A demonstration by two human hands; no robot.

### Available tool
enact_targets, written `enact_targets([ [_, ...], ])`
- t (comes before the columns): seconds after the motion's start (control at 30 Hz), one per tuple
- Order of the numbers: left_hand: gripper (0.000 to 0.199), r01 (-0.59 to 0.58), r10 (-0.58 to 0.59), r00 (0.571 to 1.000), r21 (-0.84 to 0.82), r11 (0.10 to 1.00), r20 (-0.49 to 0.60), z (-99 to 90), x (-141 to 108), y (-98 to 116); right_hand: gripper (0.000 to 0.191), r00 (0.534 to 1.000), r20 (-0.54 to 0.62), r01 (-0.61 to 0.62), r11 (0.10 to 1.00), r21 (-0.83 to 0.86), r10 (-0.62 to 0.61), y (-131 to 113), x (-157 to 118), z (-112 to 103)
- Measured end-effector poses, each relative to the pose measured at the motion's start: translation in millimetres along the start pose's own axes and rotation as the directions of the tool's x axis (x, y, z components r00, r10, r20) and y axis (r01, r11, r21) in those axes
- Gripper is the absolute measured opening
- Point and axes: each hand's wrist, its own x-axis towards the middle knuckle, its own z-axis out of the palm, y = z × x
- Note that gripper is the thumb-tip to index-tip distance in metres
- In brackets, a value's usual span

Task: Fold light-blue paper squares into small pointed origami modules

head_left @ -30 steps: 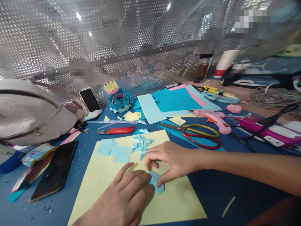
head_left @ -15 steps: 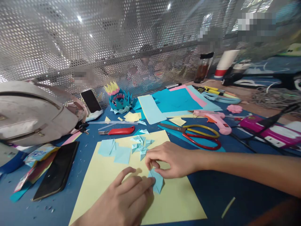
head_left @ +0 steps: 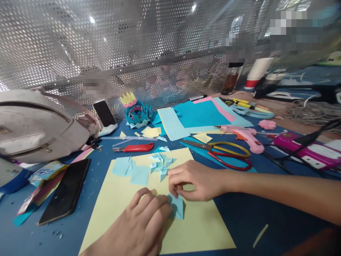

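A small folded piece of light blue paper [head_left: 178, 206] lies on the yellow sheet [head_left: 205, 231] between my hands. My left hand [head_left: 149, 217] is closed at its left side, fingers curled, thumb hidden underneath; the fingers cover that edge. My right hand [head_left: 193, 181] pinches its top edge between thumb and fingertips. Just beyond lie small folded light blue paper pieces [head_left: 161, 165] in a loose cluster. Two flat light blue paper squares [head_left: 140, 175] rest to their left on the yellow sheet.
Behind the yellow sheet are a red utility knife [head_left: 138, 147], scissors [head_left: 229, 153] and a pink glue gun [head_left: 247, 137]. A paper lotus [head_left: 138, 115] stands near the perforated metal screen. A black phone [head_left: 66, 192] and a bag [head_left: 39, 124] are left, a magenta power strip [head_left: 306, 149] right.
My left fingers have drawn back from the top of the light blue paper to its left edge and curled more. The paper has turned slightly. My right hand keeps its pinch.
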Motion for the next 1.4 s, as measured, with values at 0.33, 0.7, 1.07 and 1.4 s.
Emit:
enact_targets([
  [0.33, 0.036, -0.019, 0.017, 0.999, -0.093, 0.996, -0.027, 1.8, -0.1, -7.8, 0.012, 0.999, -0.033, 0.034, 0.999, 0.040, -0.033, 3.1, -1.5, 3.1],
  [0.7, 0.034, -0.060, 0.060, 0.998, -0.060, 0.996, -0.012, -2.9, -3.0, -5.8, 0.035, 0.999, 0.033, -0.019, 0.999, 0.030, 0.018, 5.1, -1.2, 2.7],
  [1.07, 0.026, -0.109, 0.098, 0.979, -0.054, 0.993, -0.177, 0.4, -0.7, -4.9, 0.036, 0.996, 0.006, -0.085, 0.995, 0.054, 0.085, 4.4, -1.2, 4.7],
  [1.4, 0.035, -0.133, 0.117, 0.940, -0.028, 0.991, -0.319, 10.2, 3.4, -7.5, 0.011, 0.992, -0.015, -0.120, 0.990, 0.075, 0.122, -1.4, -0.4, 4.1],
])
